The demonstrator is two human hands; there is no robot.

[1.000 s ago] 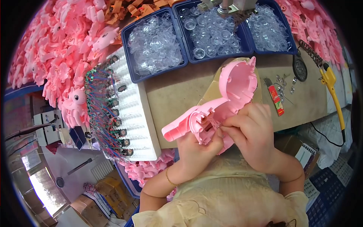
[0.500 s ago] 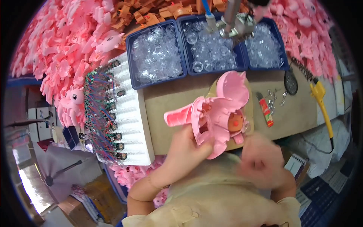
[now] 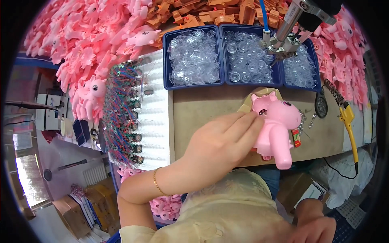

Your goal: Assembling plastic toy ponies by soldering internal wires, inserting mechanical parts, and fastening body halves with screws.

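Observation:
My left hand (image 3: pixel 227 141) grips a pink toy pony body (image 3: pixel 277 129) over the middle of the bench. The toy's outer side with the painted eye and a leg is turned up, and my fingers press along its neck and back edge. Its hollow inside is mostly hidden now. Down by my body at the lower right is my right hand (image 3: pixel 314 229). Its fingertips run out of the picture, so its grip does not show. A red lighter-like item (image 3: pixel 297 138) lies partly behind the toy, next to small metal bits (image 3: pixel 310 117).
Blue bins (image 3: pixel 193 83) of clear plastic parts line the back, beneath a metal machine head (image 3: pixel 285 44). Wired speakers (image 3: pixel 121 117) lie on white foam (image 3: pixel 158 129) at left. Pink toy parts (image 3: pixel 89 48) and orange parts (image 3: pixel 219 14) are heaped behind. A yellow tool (image 3: pixel 348 121) hangs right.
The toy has been turned over, from its open hollow side to its outer side, and my left hand has shifted onto it. My right hand has dropped away toward my lower right.

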